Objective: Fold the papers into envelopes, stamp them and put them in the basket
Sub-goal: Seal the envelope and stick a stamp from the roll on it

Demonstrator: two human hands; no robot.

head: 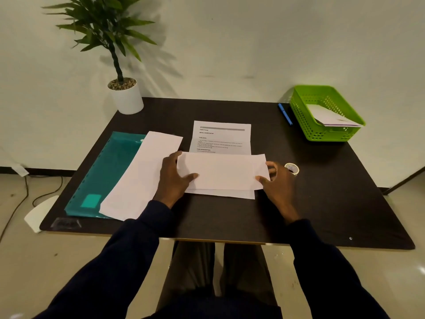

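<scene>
Fingers (192, 176) of my left hand (173, 180) and right hand (279, 184) pinch the paper (220, 171) ends, to line its fold up square.

On the printed sheet (222, 137), headings "INITIAL SCENE SETUP", "TASK GOAL" and "TASK DESCRIPTION".

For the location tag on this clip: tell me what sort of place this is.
Probably an office or a small desk workspace: a dark table against a plain wall carries a printed instruction sheet, a teal document folder and a green basket.
</scene>
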